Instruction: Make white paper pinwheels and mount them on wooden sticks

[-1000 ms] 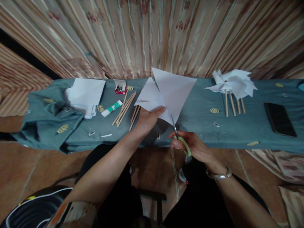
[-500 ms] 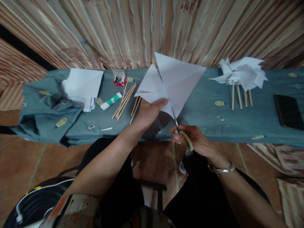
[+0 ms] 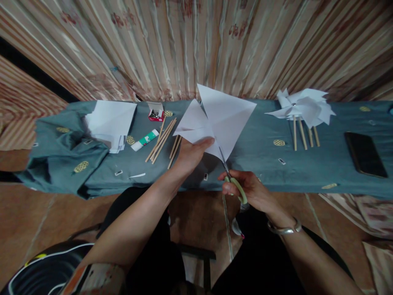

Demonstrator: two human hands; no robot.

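Note:
A square of white paper (image 3: 229,112) with slits in it is held above the cloth-covered table. My left hand (image 3: 193,155) is closed on its lower left part, thumb on top and the other fingers hidden beneath. My right hand (image 3: 245,186) grips scissors (image 3: 238,189) by their pale green handles. The blades point up and away from me at the paper's near corner, with paper between them. Wooden sticks (image 3: 164,139) lie to the left of the paper, some partly behind my left hand.
On the left are a stack of white paper (image 3: 112,116), a glue stick (image 3: 145,140) and a small red box (image 3: 156,114) of metal pins or tacks. Paper pinwheels (image 3: 307,106) on sticks lie to the right, near a black phone (image 3: 365,153). A curtain (image 3: 184,49) hangs behind the table (image 3: 258,151).
The whole view has shifted, so the table sits lower in it. The scissors and paper keep nearly the same place relative to each other. Both hands keep their hold.

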